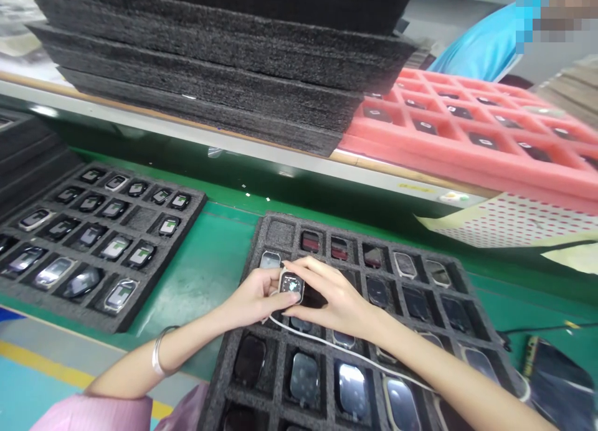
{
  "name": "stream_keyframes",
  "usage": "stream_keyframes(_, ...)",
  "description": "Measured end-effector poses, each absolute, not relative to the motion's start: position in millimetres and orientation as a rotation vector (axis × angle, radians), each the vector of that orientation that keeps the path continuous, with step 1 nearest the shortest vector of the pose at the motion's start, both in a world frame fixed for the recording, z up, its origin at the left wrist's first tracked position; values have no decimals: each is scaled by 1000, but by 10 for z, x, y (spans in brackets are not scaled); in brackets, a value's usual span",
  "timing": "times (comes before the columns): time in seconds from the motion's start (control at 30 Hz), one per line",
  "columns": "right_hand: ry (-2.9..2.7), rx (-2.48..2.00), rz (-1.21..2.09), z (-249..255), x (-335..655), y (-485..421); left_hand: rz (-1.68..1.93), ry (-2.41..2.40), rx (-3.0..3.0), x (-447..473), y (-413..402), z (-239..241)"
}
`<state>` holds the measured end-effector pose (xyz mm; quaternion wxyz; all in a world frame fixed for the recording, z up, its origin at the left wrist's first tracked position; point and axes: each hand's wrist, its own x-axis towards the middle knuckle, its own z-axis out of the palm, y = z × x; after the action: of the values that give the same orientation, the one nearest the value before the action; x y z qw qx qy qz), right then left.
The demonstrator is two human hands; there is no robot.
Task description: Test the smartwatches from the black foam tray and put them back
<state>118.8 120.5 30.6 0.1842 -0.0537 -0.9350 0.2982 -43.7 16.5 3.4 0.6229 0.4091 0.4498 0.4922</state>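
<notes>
Between both hands is a smartwatch case (291, 285) with a lit dial on its dark screen; no strap shows. My left hand (256, 296) grips it from the left, thumb across the lower screen. The fingers of my right hand (329, 292) pinch its top and right edges. A white cable (348, 349) runs from beneath my left hand, under the right forearm, to the right; its end by the hand is hidden. Below lies a dark grey foam tray (279, 233) with several watch cases in its pockets, and one pocket at the back left holds nothing.
At left is another foam tray (199, 208) of watches, some with green-and-white labels. Tall black foam sheets (224, 63) and a pink foam tray (402, 141) stand on the raised shelf. A dark pouch (560, 381) lies right. A person's blue sleeve (481, 45) shows behind.
</notes>
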Motion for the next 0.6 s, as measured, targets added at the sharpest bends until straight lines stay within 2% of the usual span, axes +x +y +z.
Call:
stream_keyframes(0.4, -2629, -157, 709, 269, 1160, 1192, 1133, 1044, 975, -437, 160, 14)
stream_keyframes(0.6, -2649, -163, 762, 372, 1181, 1244, 1171, 1057, 1001, -421, 177, 3)
